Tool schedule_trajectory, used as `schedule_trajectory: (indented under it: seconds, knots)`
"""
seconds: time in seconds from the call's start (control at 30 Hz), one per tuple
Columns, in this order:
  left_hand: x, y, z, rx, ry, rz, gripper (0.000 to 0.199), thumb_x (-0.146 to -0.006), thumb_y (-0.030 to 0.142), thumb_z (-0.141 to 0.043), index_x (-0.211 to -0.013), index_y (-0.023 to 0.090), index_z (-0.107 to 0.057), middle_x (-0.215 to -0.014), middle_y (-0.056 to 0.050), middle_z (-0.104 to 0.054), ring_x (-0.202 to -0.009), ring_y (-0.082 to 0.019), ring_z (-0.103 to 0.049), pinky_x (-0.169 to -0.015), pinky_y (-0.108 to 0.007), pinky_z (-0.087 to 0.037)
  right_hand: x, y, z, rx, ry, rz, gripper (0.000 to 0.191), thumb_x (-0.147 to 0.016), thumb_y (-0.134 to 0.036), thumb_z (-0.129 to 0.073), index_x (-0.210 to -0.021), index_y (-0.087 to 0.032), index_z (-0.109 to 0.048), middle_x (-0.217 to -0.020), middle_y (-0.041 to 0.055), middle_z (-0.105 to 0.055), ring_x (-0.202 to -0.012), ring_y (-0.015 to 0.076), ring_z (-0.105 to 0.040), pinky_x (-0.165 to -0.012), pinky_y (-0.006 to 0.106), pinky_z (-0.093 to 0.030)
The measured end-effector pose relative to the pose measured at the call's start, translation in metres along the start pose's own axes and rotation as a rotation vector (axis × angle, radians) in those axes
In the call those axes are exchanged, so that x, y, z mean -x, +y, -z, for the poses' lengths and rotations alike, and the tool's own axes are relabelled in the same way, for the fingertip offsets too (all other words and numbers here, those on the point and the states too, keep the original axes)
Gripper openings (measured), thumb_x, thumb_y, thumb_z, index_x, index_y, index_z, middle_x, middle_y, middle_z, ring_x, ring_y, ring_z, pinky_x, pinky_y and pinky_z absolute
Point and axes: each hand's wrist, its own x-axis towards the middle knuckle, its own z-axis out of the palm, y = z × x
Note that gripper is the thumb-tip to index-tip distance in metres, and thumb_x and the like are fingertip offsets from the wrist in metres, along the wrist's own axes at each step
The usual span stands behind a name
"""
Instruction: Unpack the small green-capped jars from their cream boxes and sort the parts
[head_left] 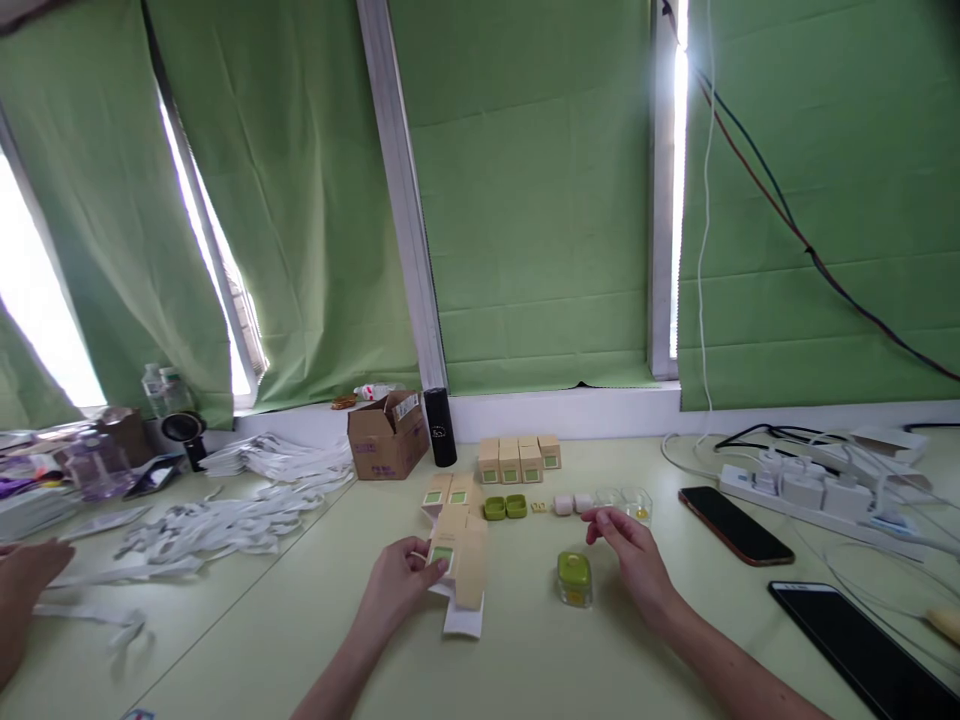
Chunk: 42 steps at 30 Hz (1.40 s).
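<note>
My left hand [400,582] grips a small beige carton [471,560], its thumb on the front near a green-and-white square; white flaps stick out at the bottom. Behind it lie more beige cartons [448,489], partly covered. My right hand [636,560] hovers with loosely bent fingers, nothing visible between them. Just left of it, a small clear container with a green lid [574,570] stands on the table. Beyond are two green square lids [505,507], tiny yellow pieces [538,507], two whitish small blocks [572,504] and clear containers [624,502], partly behind my fingertips.
Several beige boxes [517,462] stand at the back, near a black cylinder [440,428] and an open cardboard box [386,440]. Phones [735,524], a tablet-like device [862,640] and a power strip [817,505] lie right. White strips [217,520] and another person's hand [30,575] are left.
</note>
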Motion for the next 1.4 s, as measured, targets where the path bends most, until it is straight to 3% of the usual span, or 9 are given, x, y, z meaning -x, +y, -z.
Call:
schedule_trajectory:
  seconds: [0.13,0.47,0.67,0.77,0.87,0.97,1.1,1.27,1.4]
  knots:
    - [0.004,-0.009,-0.007,-0.077,-0.014,-0.017,0.032,-0.072,0.051,-0.069,-0.074,0.020,-0.062,-0.061,0.000,-0.066,-0.063,-0.022,-0.063,-0.058,-0.027,-0.034,0.001,0.001,0.000,0.001,-0.007,0.004,0.060,-0.079,-0.079,-0.065,-0.086,-0.021,-0.078,-0.073,0.0050,-0.069,-0.087,0.0287,-0.063,-0.089,0.040,-0.044]
    - [0.008,0.001,-0.007,-0.398,0.031,-0.078,0.028,-0.088,0.044,-0.055,-0.075,0.020,-0.065,-0.074,-0.006,-0.070,-0.075,-0.027,-0.065,-0.066,-0.031,-0.036,0.003,0.002,-0.001,0.006,-0.026,-0.013,0.061,-0.077,-0.080,-0.066,-0.087,-0.021,-0.078,-0.074,0.0060,-0.070,-0.089,0.0304,-0.064,-0.093,0.043,-0.045]
    - [0.009,0.001,-0.001,-0.457,0.058,-0.092,0.036,-0.091,0.048,-0.051,-0.094,0.021,-0.074,-0.085,-0.010,-0.077,-0.098,-0.034,-0.067,-0.081,-0.038,-0.040,0.003,0.001,-0.001,0.014,-0.029,-0.011,0.061,-0.077,-0.080,-0.066,-0.087,-0.022,-0.078,-0.074,0.0060,-0.070,-0.088,0.0303,-0.064,-0.090,0.042,-0.047]
    - [0.012,0.008,0.004,-0.448,0.151,-0.132,0.036,-0.092,0.050,-0.052,-0.102,0.022,-0.073,-0.086,-0.009,-0.078,-0.108,-0.037,-0.063,-0.090,-0.045,-0.040,0.002,0.002,-0.002,0.021,-0.026,0.011,0.059,-0.078,-0.079,-0.065,-0.086,-0.021,-0.078,-0.073,0.0052,-0.070,-0.084,0.0279,-0.063,-0.084,0.039,-0.048]
    - [0.017,0.021,0.001,-0.408,0.307,-0.278,0.027,-0.091,0.042,-0.055,-0.104,0.024,-0.070,-0.098,-0.009,-0.078,-0.115,-0.038,-0.056,-0.093,-0.052,-0.039,0.001,0.003,-0.003,0.045,-0.029,0.016,0.054,-0.079,-0.073,-0.067,-0.087,-0.021,-0.077,-0.073,0.0045,-0.070,-0.079,0.0262,-0.062,-0.080,0.038,-0.047]
    - [0.023,0.042,-0.012,-0.321,0.393,-0.542,0.018,-0.088,0.023,-0.055,-0.100,0.025,-0.068,-0.106,-0.008,-0.076,-0.114,-0.035,-0.054,-0.094,-0.052,-0.041,0.000,0.002,-0.003,0.068,-0.079,-0.003,0.043,-0.077,-0.061,-0.071,-0.091,-0.020,-0.076,-0.075,0.0050,-0.070,-0.081,0.0266,-0.063,-0.081,0.039,-0.047]
    - [0.028,0.075,-0.040,-0.260,0.317,-0.791,0.018,-0.084,0.010,-0.052,-0.080,0.024,-0.061,-0.082,-0.005,-0.071,-0.104,-0.032,-0.056,-0.090,-0.048,-0.043,0.000,-0.003,0.004,0.085,-0.240,-0.020,0.037,-0.075,-0.043,-0.073,-0.105,-0.022,-0.074,-0.094,0.0062,-0.071,-0.090,0.0259,-0.064,-0.080,0.038,-0.048]
    - [0.018,0.108,-0.074,-0.246,0.274,-0.816,0.021,-0.081,0.006,-0.053,-0.072,0.024,-0.061,-0.071,-0.005,-0.065,-0.090,-0.029,-0.058,-0.078,-0.042,-0.044,0.003,-0.002,0.010,0.249,-0.391,-0.046,0.054,-0.057,-0.023,-0.083,-0.110,-0.025,-0.071,-0.100,0.0033,-0.067,-0.091,0.0237,-0.060,-0.075,0.032,-0.048]
    - [0.005,0.115,-0.090,-0.237,0.220,-0.721,0.025,-0.083,0.008,-0.054,-0.065,0.024,-0.061,-0.068,-0.005,-0.062,-0.084,-0.028,-0.058,-0.072,-0.038,-0.042,0.006,0.003,0.006,0.273,-0.398,-0.044,0.050,-0.055,-0.014,-0.079,-0.103,-0.024,-0.070,-0.093,-0.0003,-0.066,-0.081,0.0191,-0.057,-0.071,0.029,-0.046]
